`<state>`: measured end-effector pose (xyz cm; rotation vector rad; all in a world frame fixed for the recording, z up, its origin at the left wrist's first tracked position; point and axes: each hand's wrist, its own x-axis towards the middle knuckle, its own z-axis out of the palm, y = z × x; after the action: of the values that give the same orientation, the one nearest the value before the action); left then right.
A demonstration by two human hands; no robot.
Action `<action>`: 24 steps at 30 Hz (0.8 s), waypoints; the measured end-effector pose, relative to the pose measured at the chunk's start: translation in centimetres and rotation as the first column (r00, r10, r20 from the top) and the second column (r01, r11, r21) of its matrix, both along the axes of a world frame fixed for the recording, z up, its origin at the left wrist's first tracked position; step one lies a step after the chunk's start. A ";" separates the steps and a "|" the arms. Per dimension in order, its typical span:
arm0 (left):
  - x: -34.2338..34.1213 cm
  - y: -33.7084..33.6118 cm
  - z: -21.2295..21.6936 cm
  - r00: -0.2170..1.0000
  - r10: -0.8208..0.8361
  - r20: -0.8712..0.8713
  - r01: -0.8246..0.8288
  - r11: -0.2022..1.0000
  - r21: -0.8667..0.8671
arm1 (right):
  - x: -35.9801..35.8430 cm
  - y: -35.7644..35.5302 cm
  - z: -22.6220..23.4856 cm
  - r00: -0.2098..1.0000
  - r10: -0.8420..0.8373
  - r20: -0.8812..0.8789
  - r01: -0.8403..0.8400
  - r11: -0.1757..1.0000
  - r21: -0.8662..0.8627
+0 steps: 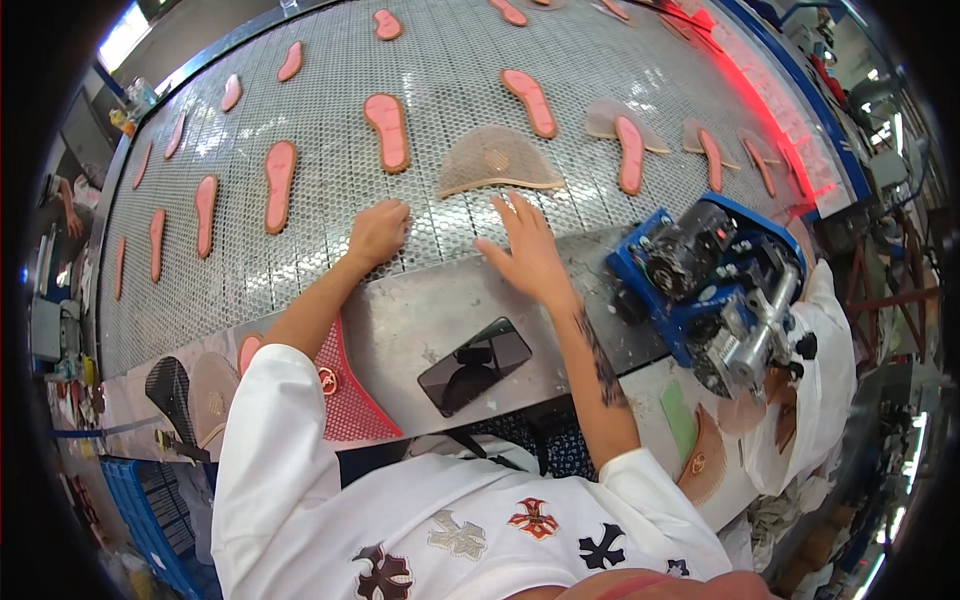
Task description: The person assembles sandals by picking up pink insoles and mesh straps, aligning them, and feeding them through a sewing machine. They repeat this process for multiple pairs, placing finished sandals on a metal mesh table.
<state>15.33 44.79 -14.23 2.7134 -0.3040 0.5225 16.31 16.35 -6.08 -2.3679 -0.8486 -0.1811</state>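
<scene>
Spreading wide, the right hand [526,248] holds nothing I can see, fingertips just beside a lone mesh piece [495,160], which sits at one o'clock from between the two hands! The left hand [380,232] is curled, and whether it grips anything, I can't tell. Out toward two o'clock, three paired soles [630,155] already lie across mesh; from nine to twelve, the bare soles [387,132] look not yet matched.

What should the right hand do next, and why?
Maybe the right hand should gently slide the tan mesh toward the pink sole beyond it. The open fingers are right by its near edge, and no sole overlaps it, while the three meshes farther right each overlap one.
</scene>
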 end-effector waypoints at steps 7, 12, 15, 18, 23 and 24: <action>0.2 0.0 -0.3 0.999 -0.011 -0.032 0.010 0.999 -0.033 | 10.6 4.4 -7.0 0.971 -0.105 0.213 0.160 0.953 -0.258; -0.3 -0.2 0.1 1.000 0.005 -0.029 -0.008 0.997 -0.082 | 14.3 6.0 -2.9 0.954 -0.230 0.190 0.258 0.956 -0.138; 0.1 -0.3 0.0 0.999 -0.014 -0.035 0.010 0.995 -0.104 | 21.6 5.4 -4.3 0.862 -0.258 0.437 0.297 0.955 -0.023; 0.2 -0.3 0.0 0.999 -0.022 -0.046 0.016 0.993 -0.117 | 27.4 4.6 -6.3 0.852 -0.353 0.387 0.428 0.896 -0.124; 0.3 0.1 -0.1 0.997 -0.030 -0.069 0.021 0.992 -0.128 | 31.1 3.4 -7.6 0.833 -0.476 0.284 0.535 0.824 -0.187; 0.4 0.0 0.0 0.996 -0.039 -0.075 0.029 0.991 -0.130 | 30.9 3.1 -6.7 0.816 -0.511 0.268 0.565 0.804 -0.186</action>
<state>15.69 44.80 -14.22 2.5910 -0.2854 0.4111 47.22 19.43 -12.83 -2.8297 -0.2575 -0.5902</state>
